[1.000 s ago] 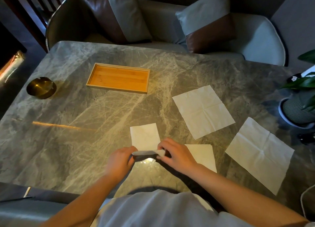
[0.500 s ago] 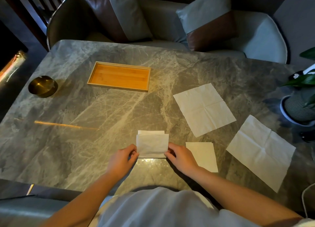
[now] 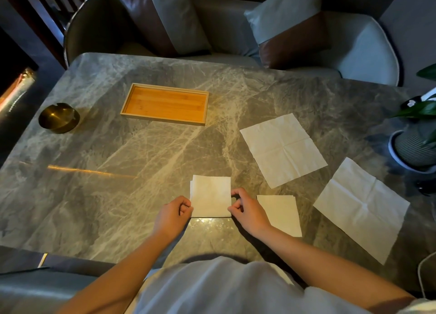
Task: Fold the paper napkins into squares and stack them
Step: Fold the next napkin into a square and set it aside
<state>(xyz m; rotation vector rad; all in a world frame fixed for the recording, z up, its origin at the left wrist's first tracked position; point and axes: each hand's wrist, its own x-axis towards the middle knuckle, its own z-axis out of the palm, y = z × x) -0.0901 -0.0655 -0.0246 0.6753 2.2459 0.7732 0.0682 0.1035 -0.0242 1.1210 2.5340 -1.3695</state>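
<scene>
A folded square napkin (image 3: 210,195) lies flat on the marble table (image 3: 118,162) near the front edge. My left hand (image 3: 174,213) pinches its lower left corner. My right hand (image 3: 247,210) pinches its lower right edge. Just right of that hand lies another folded square napkin (image 3: 282,213), partly covered by my right forearm. Two unfolded napkins lie flat further right: one (image 3: 283,148) toward the middle and one (image 3: 361,207) near the right front.
A shallow wooden tray (image 3: 165,106) sits at the back centre. A brass ashtray (image 3: 59,117) stands at the left. A potted plant (image 3: 415,146) is at the right edge. Cushioned chairs (image 3: 363,52) line the far side.
The near half of the napkin was lifted and folded away from me onto the far half. It now lies flat as a square with both hands at its lower corners.
</scene>
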